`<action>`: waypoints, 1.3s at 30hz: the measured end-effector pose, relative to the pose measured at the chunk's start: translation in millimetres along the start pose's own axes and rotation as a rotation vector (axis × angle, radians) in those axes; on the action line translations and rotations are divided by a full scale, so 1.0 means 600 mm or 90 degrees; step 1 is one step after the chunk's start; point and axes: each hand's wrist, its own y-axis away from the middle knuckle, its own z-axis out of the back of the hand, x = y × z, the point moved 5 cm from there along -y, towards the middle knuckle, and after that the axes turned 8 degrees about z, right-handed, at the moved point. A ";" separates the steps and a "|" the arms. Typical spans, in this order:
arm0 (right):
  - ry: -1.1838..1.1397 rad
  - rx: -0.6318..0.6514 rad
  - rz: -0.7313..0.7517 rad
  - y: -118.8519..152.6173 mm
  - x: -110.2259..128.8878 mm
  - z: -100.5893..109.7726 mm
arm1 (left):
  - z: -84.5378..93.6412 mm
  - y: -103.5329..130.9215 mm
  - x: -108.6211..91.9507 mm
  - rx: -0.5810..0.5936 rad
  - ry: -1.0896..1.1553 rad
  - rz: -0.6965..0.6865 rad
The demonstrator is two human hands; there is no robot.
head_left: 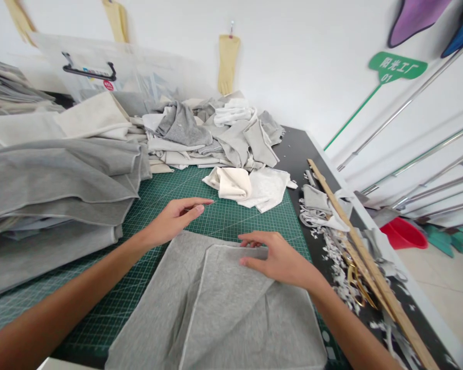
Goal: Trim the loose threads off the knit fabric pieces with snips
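Observation:
A light grey cloth (pixel 239 313) with pale stitched edges lies folded over itself on the green cutting mat (pixel 193 187), nearest to me. My left hand (pixel 175 218) is just beyond the cloth's far left corner, over the mat, thumb and fingers apart with nothing between them. At the cloth's far edge is my right hand (pixel 275 257), its fingers loosely bent and the thumb apart from them. Whether it touches the fabric I cannot tell. Past both hands, a crumpled cream cloth (pixel 233 183) rests against a white cloth (pixel 268 186).
Stacked grey fabric (pixel 57 174) fills the left side. A heap of cloth pieces (pixel 216 128) lies at the back beside a clear plastic box (pixel 139 72). Wooden strips (pixel 347 226), gold-handled scissors (pixel 357 285) and fabric scraps (pixel 335 262) line the table's right edge.

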 end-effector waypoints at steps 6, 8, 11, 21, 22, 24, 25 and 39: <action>-0.127 -0.001 -0.043 0.001 -0.017 -0.004 | -0.017 0.014 -0.052 0.044 -0.022 -0.002; -0.197 0.040 -0.034 -0.005 -0.015 -0.008 | -0.030 0.018 -0.063 0.084 -0.039 0.018; -0.293 0.095 -0.011 -0.016 -0.006 -0.016 | -0.049 0.030 -0.067 0.167 -0.067 0.041; -0.431 0.076 0.016 -0.012 -0.010 -0.032 | -0.046 0.072 -0.063 0.140 -0.178 0.020; -0.443 0.075 0.014 -0.013 -0.013 -0.033 | -0.048 0.069 -0.064 0.133 -0.184 0.008; -0.474 0.075 0.002 -0.015 -0.020 -0.036 | -0.053 0.059 -0.063 0.126 -0.184 -0.005; -0.491 0.078 -0.005 -0.016 -0.023 -0.039 | -0.056 0.053 -0.060 0.125 -0.175 -0.004; -0.580 0.071 -0.044 -0.025 -0.037 -0.058 | -0.078 0.044 0.026 0.188 0.205 0.189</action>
